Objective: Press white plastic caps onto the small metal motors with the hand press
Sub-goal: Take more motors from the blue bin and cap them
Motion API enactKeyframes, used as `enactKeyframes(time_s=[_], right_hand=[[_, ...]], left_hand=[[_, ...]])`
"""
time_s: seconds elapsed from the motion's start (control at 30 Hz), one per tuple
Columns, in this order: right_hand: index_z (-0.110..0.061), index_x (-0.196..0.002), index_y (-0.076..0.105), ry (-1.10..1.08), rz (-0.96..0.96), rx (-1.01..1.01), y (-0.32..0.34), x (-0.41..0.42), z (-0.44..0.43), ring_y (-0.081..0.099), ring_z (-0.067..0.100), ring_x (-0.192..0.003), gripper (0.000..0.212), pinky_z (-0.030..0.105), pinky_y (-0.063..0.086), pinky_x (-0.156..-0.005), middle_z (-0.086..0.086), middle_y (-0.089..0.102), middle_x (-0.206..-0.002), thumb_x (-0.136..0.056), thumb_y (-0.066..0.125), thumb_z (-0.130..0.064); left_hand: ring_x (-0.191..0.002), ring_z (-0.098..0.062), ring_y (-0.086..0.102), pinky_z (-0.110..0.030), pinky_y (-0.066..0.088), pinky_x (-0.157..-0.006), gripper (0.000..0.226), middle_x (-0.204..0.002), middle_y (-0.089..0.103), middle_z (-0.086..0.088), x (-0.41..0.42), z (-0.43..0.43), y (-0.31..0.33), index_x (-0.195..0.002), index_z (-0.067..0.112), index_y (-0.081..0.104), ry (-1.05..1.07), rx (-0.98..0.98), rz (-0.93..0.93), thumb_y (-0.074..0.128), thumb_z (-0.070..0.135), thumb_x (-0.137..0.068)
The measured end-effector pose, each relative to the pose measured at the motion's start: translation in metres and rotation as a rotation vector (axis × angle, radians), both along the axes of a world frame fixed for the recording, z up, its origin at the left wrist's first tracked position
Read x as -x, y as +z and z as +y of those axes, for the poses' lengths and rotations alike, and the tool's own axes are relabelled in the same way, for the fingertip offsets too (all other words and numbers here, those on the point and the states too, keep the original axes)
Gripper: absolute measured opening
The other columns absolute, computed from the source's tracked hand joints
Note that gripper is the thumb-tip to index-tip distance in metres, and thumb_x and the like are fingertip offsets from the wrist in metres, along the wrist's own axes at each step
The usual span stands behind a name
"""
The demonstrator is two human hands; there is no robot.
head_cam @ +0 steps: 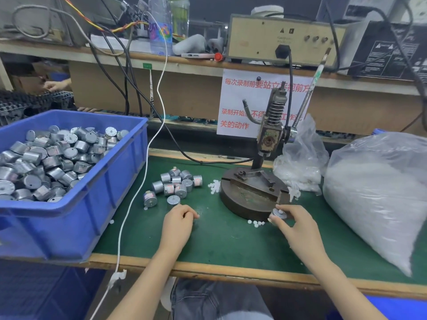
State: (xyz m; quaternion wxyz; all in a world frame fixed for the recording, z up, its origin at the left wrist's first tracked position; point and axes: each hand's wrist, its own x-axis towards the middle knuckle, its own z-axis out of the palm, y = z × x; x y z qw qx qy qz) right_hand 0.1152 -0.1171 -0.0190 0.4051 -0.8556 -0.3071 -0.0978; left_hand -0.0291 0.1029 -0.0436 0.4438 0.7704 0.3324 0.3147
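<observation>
My right hand [298, 224] pinches a small metal motor [278, 214] with a white cap on top, just in front of the hand press's round base [240, 202]. The hand press [269, 137] stands upright with its lever [309, 93] raised. My left hand [179, 219] rests on the green mat with fingers curled, close to a loose motor [173, 200]; whether it holds anything is hidden. A cluster of metal motors [178, 183] lies on the mat. Loose white caps [214, 187] lie left of the base, and more white caps [256, 223] in front of it.
A blue bin [120, 176] full of motors fills the left side. A large plastic bag [379, 195] of white caps lies at right, a smaller bag [300, 162] behind the press. A white cable [138, 188] crosses the mat. A shelf with equipment [282, 40] runs behind.
</observation>
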Motion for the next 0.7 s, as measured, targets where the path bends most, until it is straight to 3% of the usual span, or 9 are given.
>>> enactKeyframes(time_s=[0.23, 0.37, 0.43, 0.5, 0.57, 0.7], right_hand=[[-0.010, -0.113, 0.062, -0.135, 0.057, 0.187, -0.007, -0.024, -0.014, 0.054, 0.024, -0.101, 0.029, 0.028, 0.036, -0.075, 0.008, 0.060, -0.107, -0.086, 0.065, -0.020], [-0.014, -0.119, 0.057, -0.123, 0.068, 0.353, -0.007, -0.028, -0.012, 0.052, 0.022, -0.107, 0.032, 0.026, 0.033, -0.071, 0.005, 0.057, -0.115, -0.089, 0.062, -0.023], [-0.014, -0.123, 0.054, -0.143, 0.074, 0.371, -0.006, -0.026, -0.011, 0.051, 0.023, -0.110, 0.037, 0.028, 0.038, -0.077, 0.006, 0.053, -0.122, -0.089, 0.061, -0.023], [-0.011, -0.127, 0.052, -0.160, 0.002, 0.352, -0.008, -0.017, -0.007, 0.047, 0.027, -0.113, 0.042, 0.033, 0.039, -0.089, 0.009, 0.049, -0.128, -0.087, 0.061, -0.019], [-0.009, -0.125, 0.055, -0.145, -0.085, 0.253, -0.009, -0.004, 0.003, 0.046, 0.029, -0.112, 0.040, 0.036, 0.038, -0.095, 0.011, 0.050, -0.127, -0.085, 0.062, -0.013], [-0.003, -0.105, 0.066, -0.096, -0.269, 0.044, -0.008, 0.020, 0.035, 0.055, 0.032, -0.104, 0.029, 0.045, 0.043, -0.095, 0.013, 0.060, -0.108, -0.076, 0.066, 0.003]], left_hand=[[-0.073, -0.007, 0.050, -0.019, 0.028, -0.065, 0.036, -0.083, 0.060, -0.004, 0.001, -0.005, 0.002, -0.061, 0.018, 0.060, 0.035, -0.043, -0.022, 0.045, -0.008, -0.082], [-0.084, -0.023, 0.052, -0.021, 0.027, -0.068, 0.031, -0.085, 0.055, -0.005, 0.004, -0.002, 0.006, -0.068, 0.010, 0.066, 0.229, -0.041, -0.122, 0.046, -0.011, -0.080], [-0.095, -0.030, 0.049, -0.025, 0.029, -0.078, 0.025, -0.094, 0.054, -0.012, 0.005, -0.001, 0.007, -0.075, 0.004, 0.067, 0.358, -0.078, -0.150, 0.048, -0.012, -0.078], [-0.109, -0.034, 0.043, -0.034, 0.029, -0.091, 0.023, -0.110, 0.050, -0.017, 0.004, -0.004, 0.007, -0.088, 0.002, 0.066, 0.426, -0.147, -0.109, 0.052, -0.011, -0.076], [-0.122, -0.035, 0.037, -0.041, 0.027, -0.099, 0.034, -0.129, 0.043, -0.017, 0.003, -0.006, 0.007, -0.107, 0.003, 0.062, 0.408, -0.193, -0.024, 0.056, -0.008, -0.075], [-0.137, -0.028, 0.023, -0.042, 0.019, -0.110, 0.055, -0.149, 0.026, -0.011, 0.000, -0.004, 0.004, -0.137, 0.010, 0.041, 0.305, -0.214, 0.190, 0.053, 0.004, -0.083]])
